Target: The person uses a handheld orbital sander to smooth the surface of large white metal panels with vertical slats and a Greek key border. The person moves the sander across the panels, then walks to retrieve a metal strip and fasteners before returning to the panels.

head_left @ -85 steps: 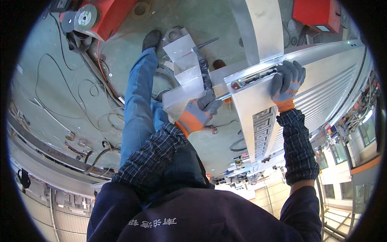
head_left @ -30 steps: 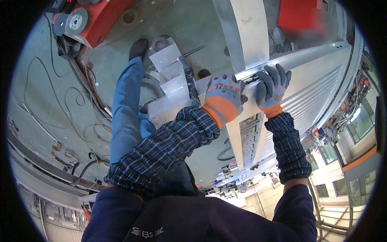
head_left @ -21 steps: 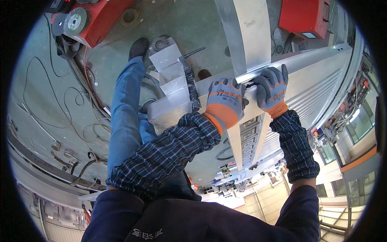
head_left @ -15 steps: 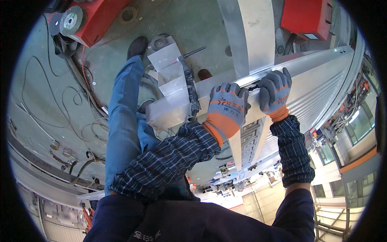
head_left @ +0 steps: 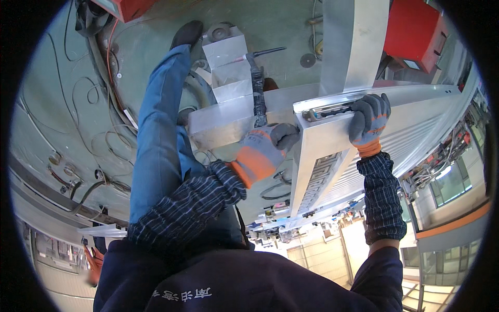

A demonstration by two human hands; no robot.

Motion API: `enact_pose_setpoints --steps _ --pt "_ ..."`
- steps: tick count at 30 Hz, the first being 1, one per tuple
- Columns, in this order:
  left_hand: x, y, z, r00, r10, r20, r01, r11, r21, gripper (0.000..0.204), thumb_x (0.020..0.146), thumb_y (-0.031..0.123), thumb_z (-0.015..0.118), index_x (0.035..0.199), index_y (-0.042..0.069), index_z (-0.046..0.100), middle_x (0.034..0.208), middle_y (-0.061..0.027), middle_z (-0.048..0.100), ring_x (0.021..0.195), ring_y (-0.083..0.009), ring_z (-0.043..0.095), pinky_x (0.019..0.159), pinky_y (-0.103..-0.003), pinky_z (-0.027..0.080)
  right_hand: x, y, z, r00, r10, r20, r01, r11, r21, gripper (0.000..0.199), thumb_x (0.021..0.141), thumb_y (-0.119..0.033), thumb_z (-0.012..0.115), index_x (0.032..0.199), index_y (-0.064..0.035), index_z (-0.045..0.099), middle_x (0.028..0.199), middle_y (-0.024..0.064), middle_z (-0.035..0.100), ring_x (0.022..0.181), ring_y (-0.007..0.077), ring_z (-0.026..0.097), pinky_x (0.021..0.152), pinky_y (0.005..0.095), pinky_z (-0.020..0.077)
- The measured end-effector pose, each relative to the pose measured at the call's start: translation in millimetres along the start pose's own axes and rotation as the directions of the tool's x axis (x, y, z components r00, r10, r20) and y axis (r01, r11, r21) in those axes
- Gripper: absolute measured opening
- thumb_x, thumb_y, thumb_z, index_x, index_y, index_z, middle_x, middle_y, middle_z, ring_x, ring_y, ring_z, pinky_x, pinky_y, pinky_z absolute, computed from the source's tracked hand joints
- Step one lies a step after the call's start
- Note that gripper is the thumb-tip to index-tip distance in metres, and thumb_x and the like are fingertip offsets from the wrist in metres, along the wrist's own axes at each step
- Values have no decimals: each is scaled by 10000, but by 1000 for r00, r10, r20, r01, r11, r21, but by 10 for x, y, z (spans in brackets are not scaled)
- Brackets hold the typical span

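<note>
Panel [head_left: 322, 156]: long ribbed aluminium piece, standing on edge in front of you, running from your hands off to the right. Your right hand [head_left: 368, 120] had its grip wrapped over the top edge, fingers closed on the panel right beside the black handle [head_left: 332, 111] set in it. Your left hand [head_left: 265, 148] sat at the panel's left end, fingers curled tight; couldn't tell if it pinched the panel edge or the foot of the dark torch [head_left: 257, 93] rising just above it.

Step, as judged: steadying the panel at its end against the beam [head_left: 223, 122], which met it there. Any next move would call for keeping the right grip firm so the top edge didn't tip, and watching the left fingers at the joint.

Edges and room: post [head_left: 353, 41] crossed close behind the panel, red box [head_left: 416, 31] beyond it. Your leg [head_left: 156, 135] stood left of the beam. Floor [head_left: 57, 119] to the left was roomy but strewn with cables [head_left: 104, 145].
</note>
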State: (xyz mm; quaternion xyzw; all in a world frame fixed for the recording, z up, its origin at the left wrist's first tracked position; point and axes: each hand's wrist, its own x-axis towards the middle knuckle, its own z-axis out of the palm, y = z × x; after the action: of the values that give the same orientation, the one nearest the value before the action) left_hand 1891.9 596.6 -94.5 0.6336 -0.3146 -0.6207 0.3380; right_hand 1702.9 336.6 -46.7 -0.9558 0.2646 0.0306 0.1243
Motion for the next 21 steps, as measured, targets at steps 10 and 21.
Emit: enact_pose_setpoints --steps 10,21 --pt "290 266 -289 996 27 87 -21 997 -71 352 952 203 715 1269 64 651 842 -119 680 706 -245 661 669 -389 552 -1 12 11 999 -30 -16 30 999 28 248 909 -360 554 882 -135 654 952 89 632 949 339 618 1011 556 422" --pt "291 505 -321 979 101 177 -120 988 99 446 959 301 668 1321 41 636 716 -117 623 587 -272 584 504 -416 460 -7 8 28 1000 -1 26 0 1000 10 319 920 -422 509 976 -149 666 1015 95 643 1016 339 617 1076 597 389"
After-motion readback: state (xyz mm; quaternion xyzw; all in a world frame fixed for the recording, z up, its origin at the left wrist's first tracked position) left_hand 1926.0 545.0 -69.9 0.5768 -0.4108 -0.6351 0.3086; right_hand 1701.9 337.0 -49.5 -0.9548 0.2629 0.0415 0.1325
